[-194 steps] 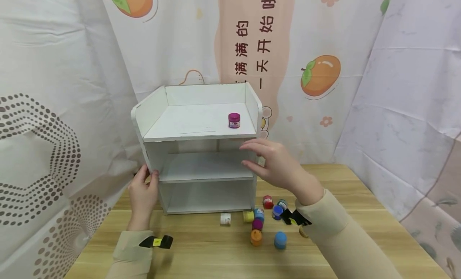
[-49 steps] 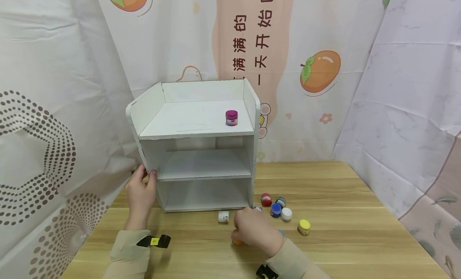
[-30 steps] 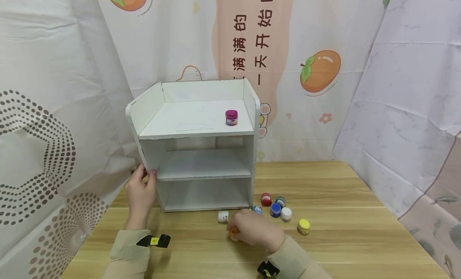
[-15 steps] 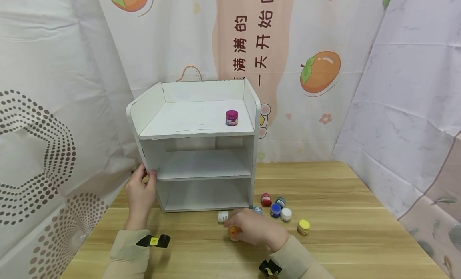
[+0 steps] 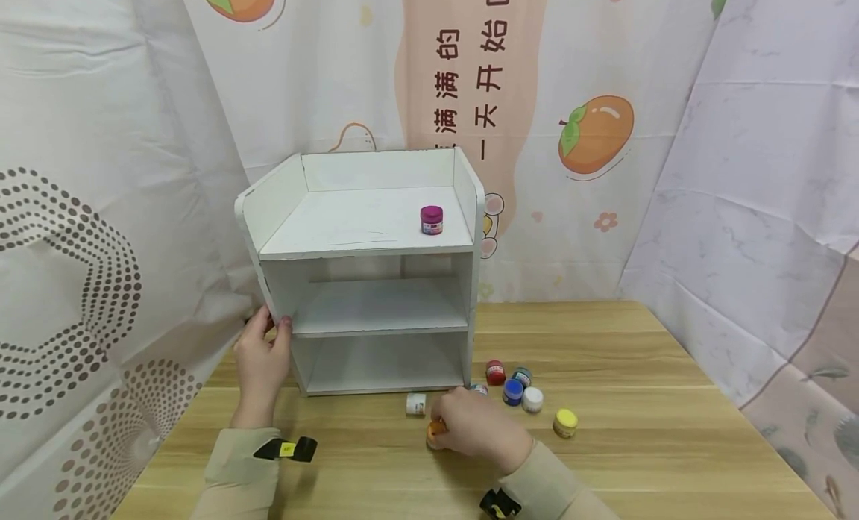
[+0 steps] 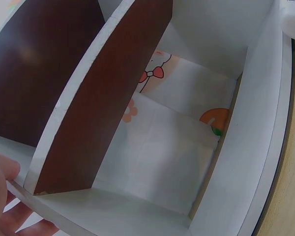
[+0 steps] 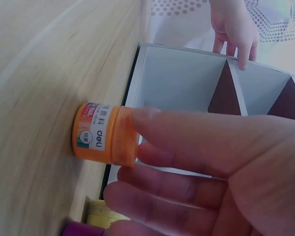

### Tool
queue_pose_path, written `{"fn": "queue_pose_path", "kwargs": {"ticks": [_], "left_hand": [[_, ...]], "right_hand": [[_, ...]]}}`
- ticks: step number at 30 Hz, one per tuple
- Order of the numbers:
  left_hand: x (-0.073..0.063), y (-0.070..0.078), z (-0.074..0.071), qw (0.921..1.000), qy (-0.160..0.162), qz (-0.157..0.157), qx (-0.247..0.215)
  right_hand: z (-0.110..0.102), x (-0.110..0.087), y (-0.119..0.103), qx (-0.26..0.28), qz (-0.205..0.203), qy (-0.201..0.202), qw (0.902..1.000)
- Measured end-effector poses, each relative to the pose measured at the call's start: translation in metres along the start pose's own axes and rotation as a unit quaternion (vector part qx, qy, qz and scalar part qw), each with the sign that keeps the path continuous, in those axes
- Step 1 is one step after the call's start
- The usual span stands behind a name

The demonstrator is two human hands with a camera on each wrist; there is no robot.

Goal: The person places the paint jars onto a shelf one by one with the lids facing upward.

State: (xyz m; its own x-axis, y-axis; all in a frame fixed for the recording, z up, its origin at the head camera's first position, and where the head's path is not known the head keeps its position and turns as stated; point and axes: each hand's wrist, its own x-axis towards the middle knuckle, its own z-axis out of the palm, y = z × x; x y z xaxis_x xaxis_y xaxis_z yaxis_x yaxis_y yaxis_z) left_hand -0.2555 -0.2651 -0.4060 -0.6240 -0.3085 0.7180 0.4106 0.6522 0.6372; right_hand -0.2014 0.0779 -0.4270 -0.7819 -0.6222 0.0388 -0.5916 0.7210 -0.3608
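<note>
My left hand [image 5: 263, 363] grips the left side panel of a small white shelf unit [image 5: 365, 255], thumb on the inner side and fingers outside. In the right wrist view, the thumb and fingers of my right hand [image 7: 196, 172] pinch the lid of an orange paint jar [image 7: 101, 132], which stands upright on the wooden table. From the head view, that jar is partly covered by my right hand [image 5: 479, 430]. A magenta paint jar [image 5: 432, 220] stands on the shelf's top level, toward the right.
A white jar [image 5: 416, 404] lies before the shelf's front edge. Right of the shelf are red [image 5: 495, 371], teal [image 5: 522, 377], dark blue [image 5: 513, 392], white-lidded [image 5: 533, 399] and yellow-lidded [image 5: 565, 423] jars. Yellow [image 7: 102, 214] and purple [image 7: 83, 229] jars show beside my right hand.
My right hand has come down from beside the shelf to the table and taken hold of the orange jar, which now stands farther left. My left hand keeps its grip on the side panel.
</note>
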Motion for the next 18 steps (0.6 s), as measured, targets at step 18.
{"fn": "queue_pose_path", "kwargs": {"ticks": [18], "left_hand": [[0.0002,0.0008,-0.0007,1.0,-0.005,-0.003,-0.002]], "right_hand": [[-0.0075,-0.0014,0.0081,-0.002,-0.017,-0.02,0.9996]]}}
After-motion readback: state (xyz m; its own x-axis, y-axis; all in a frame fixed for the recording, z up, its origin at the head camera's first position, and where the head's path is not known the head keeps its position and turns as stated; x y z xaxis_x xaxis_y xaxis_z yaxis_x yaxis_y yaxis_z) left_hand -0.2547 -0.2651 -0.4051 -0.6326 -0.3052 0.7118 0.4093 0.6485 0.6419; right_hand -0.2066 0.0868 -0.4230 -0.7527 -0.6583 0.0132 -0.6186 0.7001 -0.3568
